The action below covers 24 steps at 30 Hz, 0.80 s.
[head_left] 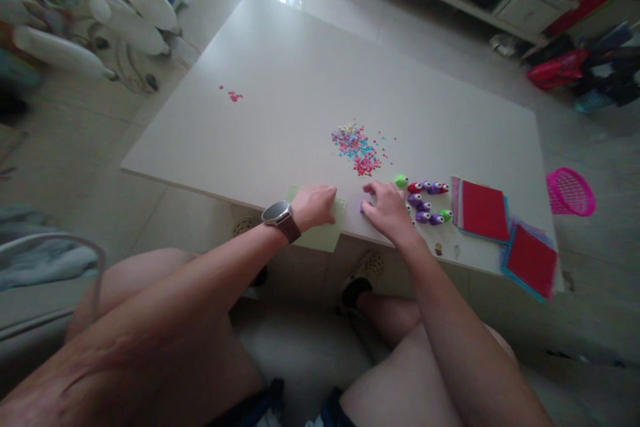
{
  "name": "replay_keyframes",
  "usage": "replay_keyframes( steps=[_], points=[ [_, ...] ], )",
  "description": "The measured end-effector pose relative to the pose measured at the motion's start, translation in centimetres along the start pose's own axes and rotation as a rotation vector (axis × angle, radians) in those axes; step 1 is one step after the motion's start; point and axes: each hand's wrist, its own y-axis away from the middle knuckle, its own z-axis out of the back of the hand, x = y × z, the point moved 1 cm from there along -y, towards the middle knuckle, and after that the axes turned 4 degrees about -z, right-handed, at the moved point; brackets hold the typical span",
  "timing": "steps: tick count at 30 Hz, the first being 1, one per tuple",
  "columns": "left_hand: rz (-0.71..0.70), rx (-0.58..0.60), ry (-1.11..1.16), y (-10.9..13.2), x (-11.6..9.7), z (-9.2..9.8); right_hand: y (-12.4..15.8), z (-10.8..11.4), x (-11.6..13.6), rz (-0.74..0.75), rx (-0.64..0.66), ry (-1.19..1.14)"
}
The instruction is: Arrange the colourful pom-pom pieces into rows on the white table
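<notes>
My left hand (pixel 315 205) rests on a pale yellow-green sheet (pixel 320 237) that overhangs the table's near edge. Its thumb and index finger are apart, the other fingers are partly hidden, and a watch is on the wrist. Just right of the sheet is my right hand (pixel 389 210), its fingers bent around a small purple toy (pixel 362 207), mostly covered by the thumb. Beside this hand stand several small red, purple and green toys with big eyes (pixel 424 200). Beyond both hands lies a scattered pile of pink, blue and pale sequin-like bits (pixel 357 149).
Two stacks of coloured square sheets, red on top (pixel 484 210) (pixel 531 259), lie at the table's right end. Near them are two small trinkets (pixel 439 249). A few red bits (pixel 234 96) lie far left on the white table (pixel 280 80). A pink basket (pixel 571 192) stands beyond.
</notes>
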Motion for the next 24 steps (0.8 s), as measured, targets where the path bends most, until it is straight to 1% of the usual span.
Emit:
replay_keyframes(
  steps=[8,10,13,15,18,20,24],
  points=[
    [-0.018,-0.025,-0.003,-0.3,0.5,-0.7,0.1,0.3,-0.5,0.032,0.118,0.019],
    [-0.018,-0.043,0.002,-0.5,0.6,-0.9,-0.1,0.3,-0.8,0.017,0.118,0.021],
    [-0.017,-0.103,0.007,-0.6,0.6,-0.6,-0.1,0.6,-1.1,-0.026,0.079,0.074],
    [-0.009,-0.152,-0.005,-0.6,0.3,-0.3,0.0,0.8,-1.1,-0.046,0.057,0.11],
    [0.0,-0.204,-0.035,-0.3,-0.6,0.1,0.3,1.4,-0.4,-0.037,0.046,0.113],
    [-0.018,-0.216,-0.043,0.1,-1.3,0.2,0.6,1.6,0.3,-0.031,0.056,0.108],
    [-0.076,-0.2,-0.075,0.9,-2.9,-0.3,1.3,1.8,1.6,-0.053,0.137,0.127]
  ],
)
